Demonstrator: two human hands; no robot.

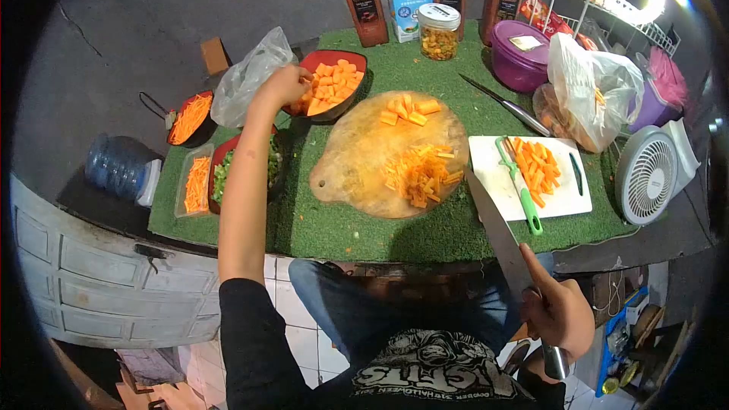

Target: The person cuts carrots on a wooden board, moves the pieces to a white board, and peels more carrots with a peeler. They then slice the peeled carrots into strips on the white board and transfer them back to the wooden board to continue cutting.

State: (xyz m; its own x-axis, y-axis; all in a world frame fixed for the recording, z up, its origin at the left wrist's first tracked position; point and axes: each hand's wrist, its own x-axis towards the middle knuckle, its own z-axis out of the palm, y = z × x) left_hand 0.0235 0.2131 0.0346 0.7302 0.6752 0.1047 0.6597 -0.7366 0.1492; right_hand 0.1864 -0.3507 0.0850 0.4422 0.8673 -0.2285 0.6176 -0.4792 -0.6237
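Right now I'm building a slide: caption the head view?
Left hand at a bowl of carrot chunks, right hand gripping a knife.

At the top edge of the frame, the tips of the three brown bottles (364,4) are cut off, and their fine print is too small to read. At centre left, the left forearm (244,197) hides the middle of the bowl of chopped greens (218,153); above it, the fingertips of the left hand (285,85) are hard to make out against the carrot chunks (334,85). The right hand (563,320), lower right, covers much of the handle of the knife (503,239). Cloudy plastic obscures what the bag (581,76) at upper right holds
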